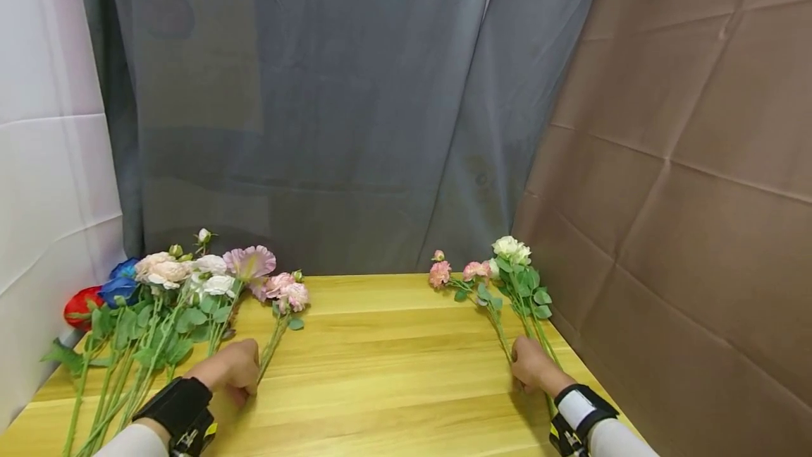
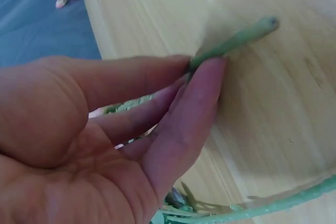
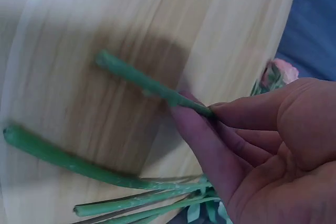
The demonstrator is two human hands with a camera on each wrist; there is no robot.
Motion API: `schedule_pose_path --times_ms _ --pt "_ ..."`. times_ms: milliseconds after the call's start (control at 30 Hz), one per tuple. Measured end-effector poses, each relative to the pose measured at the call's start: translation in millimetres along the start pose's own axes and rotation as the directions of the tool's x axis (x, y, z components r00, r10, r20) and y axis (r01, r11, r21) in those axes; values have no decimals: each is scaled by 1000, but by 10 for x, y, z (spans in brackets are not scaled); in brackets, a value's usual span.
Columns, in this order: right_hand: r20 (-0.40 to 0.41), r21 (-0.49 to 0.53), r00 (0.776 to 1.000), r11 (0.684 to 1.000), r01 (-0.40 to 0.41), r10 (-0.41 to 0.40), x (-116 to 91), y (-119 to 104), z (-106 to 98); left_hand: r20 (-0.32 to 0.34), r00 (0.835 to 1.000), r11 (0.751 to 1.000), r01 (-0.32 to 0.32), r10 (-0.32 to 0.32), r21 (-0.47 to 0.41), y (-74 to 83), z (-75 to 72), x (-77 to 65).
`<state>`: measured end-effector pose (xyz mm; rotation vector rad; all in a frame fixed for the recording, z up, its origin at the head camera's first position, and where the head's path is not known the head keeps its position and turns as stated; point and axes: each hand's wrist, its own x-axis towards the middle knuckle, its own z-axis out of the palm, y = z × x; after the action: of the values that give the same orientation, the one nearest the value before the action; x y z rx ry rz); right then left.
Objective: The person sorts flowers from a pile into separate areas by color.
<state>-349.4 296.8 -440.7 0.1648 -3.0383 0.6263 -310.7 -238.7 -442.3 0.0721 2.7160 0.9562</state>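
My left hand [image 1: 236, 367] pinches the stem of a pale pink artificial flower [image 1: 293, 295] whose blooms point toward the back of the table. In the left wrist view, the cut end of that green stem [image 2: 241, 39] sticks out past the thumb and fingertips. On the right, my right hand [image 1: 533, 364] pinches the stem of a coral-pink flower [image 1: 440, 274], which leans to the left. The right wrist view shows this stem [image 3: 134, 78] between thumb and forefinger. Beside it lie white flowers [image 1: 511, 251], their thicker stems [image 3: 79, 166] next to the hand.
Left of my left hand lies a row of flowers: a red one [image 1: 82, 307], blue ones [image 1: 120, 290], peach ones [image 1: 163, 271], white ones [image 1: 218, 284] and a mauve one [image 1: 251, 261]. A grey curtain [image 1: 330, 111] hangs behind the wooden table [image 1: 374, 372]; a brown cloth [image 1: 710, 231] hangs at right.
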Motion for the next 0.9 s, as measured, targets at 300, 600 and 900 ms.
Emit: schedule_pose_path --times_ms 300,600,900 --pt "-29 -146 999 989 32 -37 28 103 36 108 991 993 85 -76 -81 15 -27 -13" --pt "4 -235 1000 972 -22 23 71 83 12 125 992 990 38 -21 -133 87 25 -70" --pt "-36 -310 999 951 11 -23 11 -142 20 73 995 980 -45 60 -192 231 197 -52"
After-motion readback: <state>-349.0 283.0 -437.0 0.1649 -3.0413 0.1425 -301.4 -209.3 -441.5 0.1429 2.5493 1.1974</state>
